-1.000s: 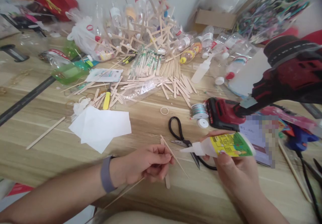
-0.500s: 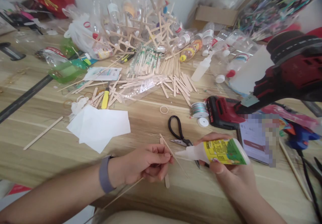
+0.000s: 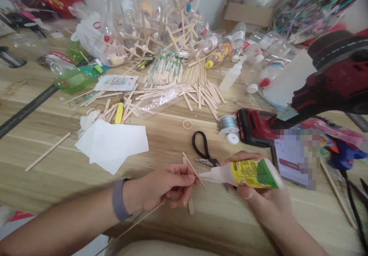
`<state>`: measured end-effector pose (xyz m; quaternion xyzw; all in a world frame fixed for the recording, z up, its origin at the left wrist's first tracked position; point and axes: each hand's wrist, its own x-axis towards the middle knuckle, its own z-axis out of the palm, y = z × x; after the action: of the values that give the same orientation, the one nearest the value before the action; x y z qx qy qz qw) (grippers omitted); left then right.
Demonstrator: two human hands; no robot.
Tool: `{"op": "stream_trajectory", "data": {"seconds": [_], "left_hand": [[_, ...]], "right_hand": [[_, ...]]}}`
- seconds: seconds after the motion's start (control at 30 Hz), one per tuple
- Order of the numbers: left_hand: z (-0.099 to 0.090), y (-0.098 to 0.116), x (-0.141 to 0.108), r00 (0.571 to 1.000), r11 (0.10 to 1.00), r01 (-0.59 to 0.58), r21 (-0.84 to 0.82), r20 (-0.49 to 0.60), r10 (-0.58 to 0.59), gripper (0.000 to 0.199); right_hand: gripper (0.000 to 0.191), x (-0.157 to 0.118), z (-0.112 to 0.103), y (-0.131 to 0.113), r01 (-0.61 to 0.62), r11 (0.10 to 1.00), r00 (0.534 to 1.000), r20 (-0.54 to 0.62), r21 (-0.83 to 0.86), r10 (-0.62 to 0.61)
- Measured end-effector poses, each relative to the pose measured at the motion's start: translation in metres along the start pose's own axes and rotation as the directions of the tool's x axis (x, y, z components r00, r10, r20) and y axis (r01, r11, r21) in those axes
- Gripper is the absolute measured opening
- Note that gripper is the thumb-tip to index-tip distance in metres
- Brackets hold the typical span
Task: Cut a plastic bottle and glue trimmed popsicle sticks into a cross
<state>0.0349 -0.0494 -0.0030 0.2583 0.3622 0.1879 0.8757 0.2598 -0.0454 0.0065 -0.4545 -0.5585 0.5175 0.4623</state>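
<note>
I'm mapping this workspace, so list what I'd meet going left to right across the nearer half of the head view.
Loose wooden stick → white papers → left hand → yellow-labelled bottle → phone → blue corded tool.

One head-worn camera looks forward and down, the left hand (image 3: 169, 183) and right hand (image 3: 268, 202) close below it. It faces across the desk (image 3: 166, 142) to the wall (image 3: 214, 0) behind

Yellow-handled screwdriver (image 3: 119, 113) near white papers (image 3: 116, 144)
</note>
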Motion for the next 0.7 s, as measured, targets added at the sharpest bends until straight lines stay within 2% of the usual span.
{"op": "stream_trajectory", "data": {"seconds": [0.17,0.37,0.57,0.7], "left_hand": [[-0.001,-0.0007,0.0008,1.0,1.0,0.007,0.002,-0.005,-0.007,0.037],[0.0,-0.0007,0.0002,1.0,1.0,0.011,0.009,-0.012,-0.01,0.034],[0.0002,-0.0007,0.0001,1.0,1.0,0.006,0.002,0.003,-0.006,0.033],[0.0005,-0.0001,0.0003,1.0,1.0,0.013,-0.008,0.005,-0.013,0.033]], "right_hand": [[0.05,-0.0008,0.0036,-0.0036,-0.029,1.0,0.999,-0.036,-0.001,0.029],[0.048,-0.0001,0.0036,-0.0027,-0.035,0.999,0.999,-0.024,0.001,0.035],[0.046,0.0012,-0.0007,0.0018,0.046,0.999,0.999,0.03,-0.021,-0.045],[0.047,0.0022,-0.0014,0.001,0.047,0.995,0.999,0.013,-0.083,-0.046]]}}
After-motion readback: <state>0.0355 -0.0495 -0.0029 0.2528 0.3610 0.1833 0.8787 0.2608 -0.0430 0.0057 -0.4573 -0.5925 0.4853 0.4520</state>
